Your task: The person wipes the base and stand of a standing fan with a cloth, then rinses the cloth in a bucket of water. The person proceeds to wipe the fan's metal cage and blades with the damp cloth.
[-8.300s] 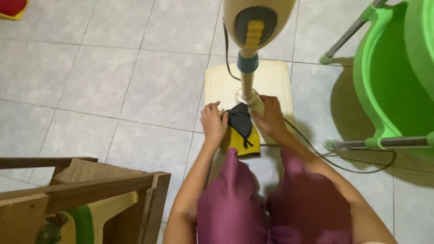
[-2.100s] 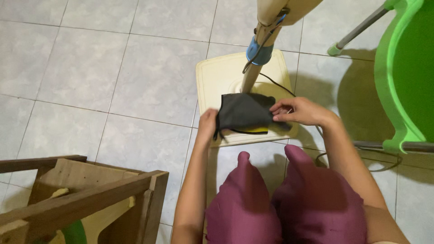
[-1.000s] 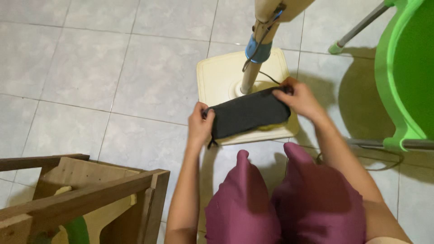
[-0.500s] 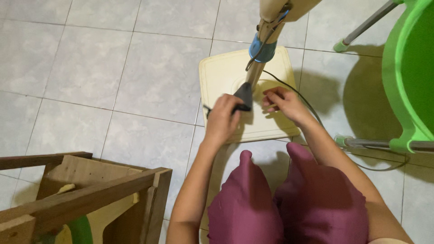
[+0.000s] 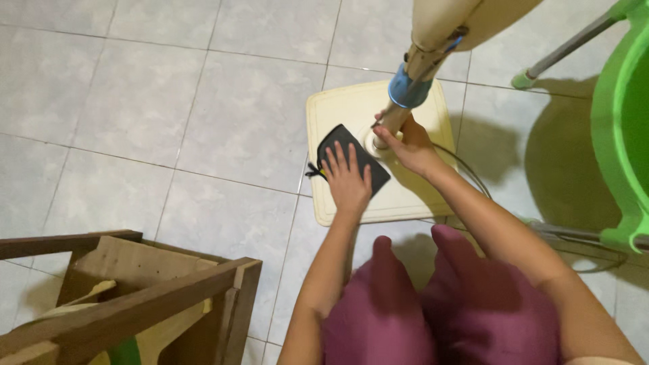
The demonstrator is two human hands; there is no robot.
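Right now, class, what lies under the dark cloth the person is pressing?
The dark cloth lies on the cream square fan base, pressed flat by the left hand. A sliver of yellow shows at its left edge; anything else beneath is covered.

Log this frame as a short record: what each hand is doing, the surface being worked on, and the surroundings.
left hand: left hand lies flat, fingers spread, on a dark folded cloth
right hand: right hand touches the foot of the beige fan pole
surface: cloth rests on the square cream plastic fan base
floor: pale grey floor tiles
surroundings: green plastic chair at right; brown wooden frame at lower left
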